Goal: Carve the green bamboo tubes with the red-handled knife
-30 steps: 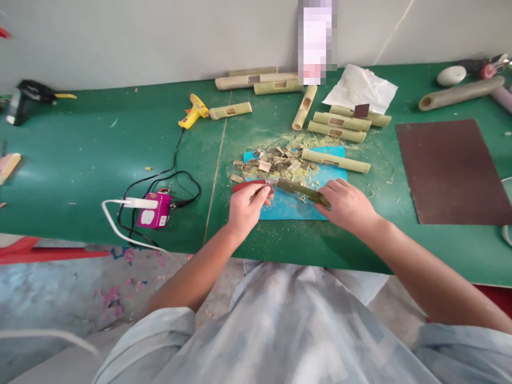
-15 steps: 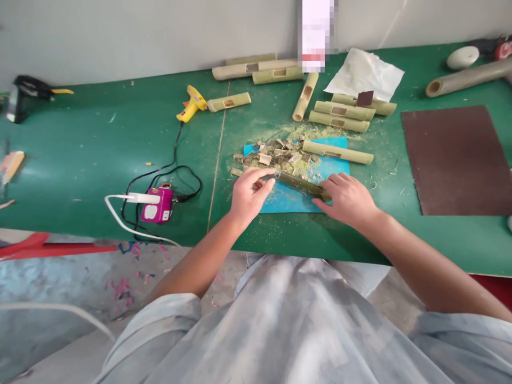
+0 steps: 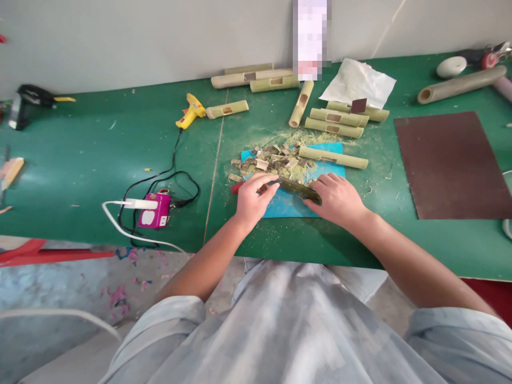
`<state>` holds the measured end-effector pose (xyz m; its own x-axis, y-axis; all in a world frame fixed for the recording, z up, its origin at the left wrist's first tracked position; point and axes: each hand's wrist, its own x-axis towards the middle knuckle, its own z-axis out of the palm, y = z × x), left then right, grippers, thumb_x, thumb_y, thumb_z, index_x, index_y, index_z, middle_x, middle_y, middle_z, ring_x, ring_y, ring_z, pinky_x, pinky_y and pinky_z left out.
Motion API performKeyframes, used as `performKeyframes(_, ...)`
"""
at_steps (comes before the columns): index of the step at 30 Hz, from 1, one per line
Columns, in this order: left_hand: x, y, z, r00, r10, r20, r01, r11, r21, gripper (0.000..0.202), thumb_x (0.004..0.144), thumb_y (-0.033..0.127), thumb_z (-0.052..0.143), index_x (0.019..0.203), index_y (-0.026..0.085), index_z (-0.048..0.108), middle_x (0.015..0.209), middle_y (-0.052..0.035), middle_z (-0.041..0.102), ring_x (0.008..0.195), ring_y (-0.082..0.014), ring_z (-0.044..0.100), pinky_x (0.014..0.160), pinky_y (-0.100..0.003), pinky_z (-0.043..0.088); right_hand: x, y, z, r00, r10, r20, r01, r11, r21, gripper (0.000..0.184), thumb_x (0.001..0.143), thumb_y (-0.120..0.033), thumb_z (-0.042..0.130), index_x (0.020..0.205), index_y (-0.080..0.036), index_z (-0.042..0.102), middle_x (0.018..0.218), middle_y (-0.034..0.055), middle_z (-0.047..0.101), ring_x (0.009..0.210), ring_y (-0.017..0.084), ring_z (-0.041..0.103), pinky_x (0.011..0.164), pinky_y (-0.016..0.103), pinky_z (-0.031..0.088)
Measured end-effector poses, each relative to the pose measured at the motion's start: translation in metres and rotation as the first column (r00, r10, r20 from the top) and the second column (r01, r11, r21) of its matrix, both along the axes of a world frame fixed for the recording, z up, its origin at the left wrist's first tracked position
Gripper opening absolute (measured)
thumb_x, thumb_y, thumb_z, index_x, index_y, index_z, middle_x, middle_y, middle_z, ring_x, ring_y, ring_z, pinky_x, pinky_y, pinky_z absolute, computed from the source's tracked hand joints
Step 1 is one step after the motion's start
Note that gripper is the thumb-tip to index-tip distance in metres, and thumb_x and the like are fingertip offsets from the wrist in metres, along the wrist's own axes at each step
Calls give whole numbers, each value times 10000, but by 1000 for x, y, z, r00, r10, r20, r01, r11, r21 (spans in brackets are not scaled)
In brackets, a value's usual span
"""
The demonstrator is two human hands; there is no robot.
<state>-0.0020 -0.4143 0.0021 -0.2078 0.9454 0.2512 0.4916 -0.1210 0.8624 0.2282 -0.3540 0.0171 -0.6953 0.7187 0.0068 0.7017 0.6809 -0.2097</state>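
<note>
My right hand (image 3: 336, 196) is closed round the right end of a dark green bamboo tube (image 3: 299, 188), which lies at a slant over the blue mat (image 3: 280, 207). A red-handled tool (image 3: 237, 188) is pinched in my left hand (image 3: 256, 196). Its red end sticks out to the left, while its thin tip meets the tube's left end; the kind of tool is mostly hidden by my fingers. Just beyond my hands lies a heap of bamboo chips (image 3: 276, 157) and shavings. A pale bamboo tube (image 3: 346, 158) with a cut opening rests on the mat's far right part.
Several notched bamboo tubes (image 3: 336, 128) lie farther back, near a white paper sheet (image 3: 360, 82). A yellow glue gun (image 3: 191, 111) and its cord run to a purple power adapter (image 3: 154, 212) at left. A brown sheet (image 3: 452, 165) lies at right.
The view has shifted slightly. My hands have come a little closer together, and the tool's red end now shows left of my left hand. Both grips stay the same.
</note>
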Motion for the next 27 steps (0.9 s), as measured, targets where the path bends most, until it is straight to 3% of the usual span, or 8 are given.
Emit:
performKeyframes(4,-2,1,-3,999,19,31,-19,1000,0,214,907,367,680,920,182,787,965,-74,758,783,-135,676,663,-236,536,0,-1,-1,1000,4,-12,-4,1000,8,323,920,-424,605,986,-128,719,972,155,685,913,271,562,781,362,380)
performKeyframes(8,-4,5,-6,998,22,65,-21,1000,-14,208,910,353,676,916,167,770,797,-44,749,622,-108,642,596,-223,527,1,-1,-6,999,8,-35,-8,1000,10,312,924,-422,602,985,-138,717,968,139,695,901,265,567,770,360,383)
performKeyframes(12,-6,15,-6,998,10,66,-10,1000,0,201,908,345,671,941,167,760,746,-28,727,597,-100,619,575,-213,512,3,-2,-12,998,-2,-59,2,1000,7,336,928,-446,595,993,-139,715,954,131,692,880,255,567,772,360,385)
performKeyframes(17,-13,26,2,987,-107,-119,121,986,116,131,916,269,676,944,175,762,884,-46,712,680,-92,606,584,-204,477,6,-5,-11,998,3,-57,-4,1000,-1,379,929,-493,580,997,-145,714,936,118,691,861,239,576,767,347,386)
performKeyframes(22,-18,26,4,904,-114,-413,227,945,234,108,951,222,638,971,174,733,926,-45,678,667,-79,574,600,-212,483,7,-8,-10,1000,-10,-11,10,1000,1,266,907,-372,579,960,-150,715,887,99,687,831,223,591,729,334,386)
performKeyframes(24,-18,25,1,898,-88,-430,214,943,253,99,952,219,635,946,168,719,926,-44,666,677,-79,574,600,-208,482,7,-9,-11,1000,-18,-10,17,1000,-1,262,913,-353,564,961,-145,716,898,101,690,842,222,602,725,328,398)
performKeyframes(27,-17,25,-4,943,-66,-327,152,957,246,93,946,231,645,922,167,706,933,-42,667,717,-84,595,581,-186,473,7,-10,-13,999,-24,-24,24,1000,-10,270,927,-361,561,973,-143,713,928,105,693,862,218,612,729,316,415)
